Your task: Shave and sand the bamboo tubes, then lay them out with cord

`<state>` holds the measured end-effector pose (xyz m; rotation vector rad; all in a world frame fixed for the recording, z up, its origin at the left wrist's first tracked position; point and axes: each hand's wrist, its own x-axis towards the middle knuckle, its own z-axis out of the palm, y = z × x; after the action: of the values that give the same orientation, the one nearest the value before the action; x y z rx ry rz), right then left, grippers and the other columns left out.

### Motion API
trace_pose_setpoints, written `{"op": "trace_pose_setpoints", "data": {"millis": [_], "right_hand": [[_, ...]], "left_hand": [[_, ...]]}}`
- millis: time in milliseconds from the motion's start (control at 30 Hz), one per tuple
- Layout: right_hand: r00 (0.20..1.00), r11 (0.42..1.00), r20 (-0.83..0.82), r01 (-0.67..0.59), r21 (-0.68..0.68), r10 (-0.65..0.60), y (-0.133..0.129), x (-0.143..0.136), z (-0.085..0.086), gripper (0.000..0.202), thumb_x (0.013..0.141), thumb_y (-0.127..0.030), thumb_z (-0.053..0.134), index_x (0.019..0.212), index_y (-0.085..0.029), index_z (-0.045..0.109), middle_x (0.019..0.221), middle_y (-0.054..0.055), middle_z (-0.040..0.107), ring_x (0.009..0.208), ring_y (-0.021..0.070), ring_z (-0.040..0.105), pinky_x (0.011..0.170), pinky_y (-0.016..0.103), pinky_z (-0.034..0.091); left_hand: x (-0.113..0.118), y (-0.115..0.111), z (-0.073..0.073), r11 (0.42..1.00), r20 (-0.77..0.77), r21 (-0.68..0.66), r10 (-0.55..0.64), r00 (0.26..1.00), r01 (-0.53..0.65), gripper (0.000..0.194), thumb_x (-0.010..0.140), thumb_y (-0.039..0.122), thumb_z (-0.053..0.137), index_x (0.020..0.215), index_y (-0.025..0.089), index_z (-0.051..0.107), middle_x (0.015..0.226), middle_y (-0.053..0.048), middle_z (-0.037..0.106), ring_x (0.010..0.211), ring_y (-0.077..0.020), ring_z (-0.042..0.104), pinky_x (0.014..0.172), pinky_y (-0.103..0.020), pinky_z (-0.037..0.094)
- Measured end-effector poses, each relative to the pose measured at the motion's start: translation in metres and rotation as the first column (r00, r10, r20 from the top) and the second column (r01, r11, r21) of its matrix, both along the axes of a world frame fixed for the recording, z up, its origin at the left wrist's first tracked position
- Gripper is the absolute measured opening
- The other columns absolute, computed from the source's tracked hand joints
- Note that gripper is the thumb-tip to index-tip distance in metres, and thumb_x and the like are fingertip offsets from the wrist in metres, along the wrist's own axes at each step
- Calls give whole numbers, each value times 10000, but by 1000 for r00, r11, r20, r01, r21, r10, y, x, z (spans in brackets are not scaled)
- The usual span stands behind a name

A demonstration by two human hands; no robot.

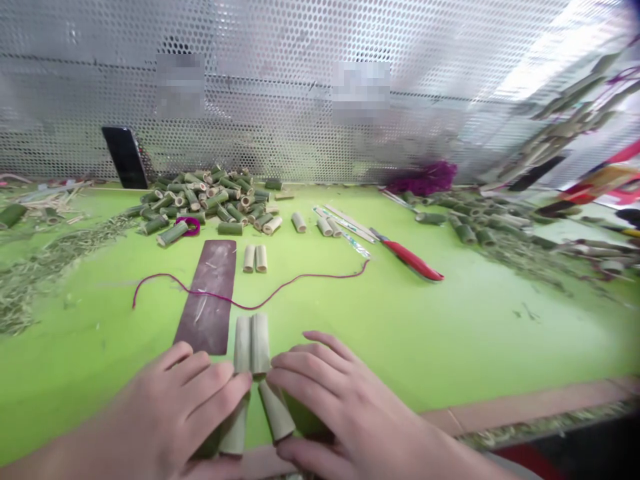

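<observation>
Two pale bamboo pieces [252, 343] stand side by side near the front edge of the green table. Just below them, my left hand [175, 403] grips a pale bamboo piece [234, 427] between thumb and fingers. My right hand [340, 400] has its thumb and fingers around another bamboo piece [277, 410], which leans at a slant. Both held pieces have their upper ends close to the lower ends of the upright pair. Beyond the hands a purple cord [285, 287] lies in a curve, crossing a brown sandpaper strip [207, 300]. Farther up is another short bamboo pair [255, 259].
Cut green bamboo pieces [215, 197] are heaped at the back, near a propped phone [125, 158]. A red-handled knife [407, 259] lies right of centre. Shavings [55, 260] cover the left side, and more bamboo [485, 223] lies at right beside purple cord [430, 179].
</observation>
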<state>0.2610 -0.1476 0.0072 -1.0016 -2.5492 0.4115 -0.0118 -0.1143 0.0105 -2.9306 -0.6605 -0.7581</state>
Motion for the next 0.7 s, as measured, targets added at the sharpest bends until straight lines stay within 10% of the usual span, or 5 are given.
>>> {"op": "trace_pose_setpoints", "data": {"millis": [233, 433, 700], "right_hand": [[1000, 999, -23, -15, 31, 15, 2, 1, 0, 479, 971, -483, 679, 1339, -195, 570, 1248, 87, 713, 1136, 221, 655, 1163, 424, 330], [988, 990, -58, 142, 11, -142, -2, 4, -6, 288, 802, -378, 759, 828, -212, 525, 758, -15, 589, 706, 158, 500, 710, 336, 352], [1000, 998, 13, 28, -62, -28, -4, 2, -13, 147, 950, -293, 568, 836, -205, 541, 734, -16, 578, 703, 148, 499, 724, 349, 303]], "left_hand": [[-5, 0, -10, 995, 21, -88, 57, 998, -55, 390, 1019, 583, 554, 1015, 194, 581, 980, -42, 731, 843, -228, 691, 730, -380, 498], [-3, 2, -13, 973, -56, -198, 110, 992, -119, 502, 706, 471, 932, 870, 179, 558, 885, -63, 662, 732, -253, 621, 620, -390, 483], [-1, 2, -16, 954, -57, -285, 80, 995, -93, 358, 833, 432, 831, 882, 184, 578, 845, -25, 621, 724, -232, 574, 680, -395, 441]]}}
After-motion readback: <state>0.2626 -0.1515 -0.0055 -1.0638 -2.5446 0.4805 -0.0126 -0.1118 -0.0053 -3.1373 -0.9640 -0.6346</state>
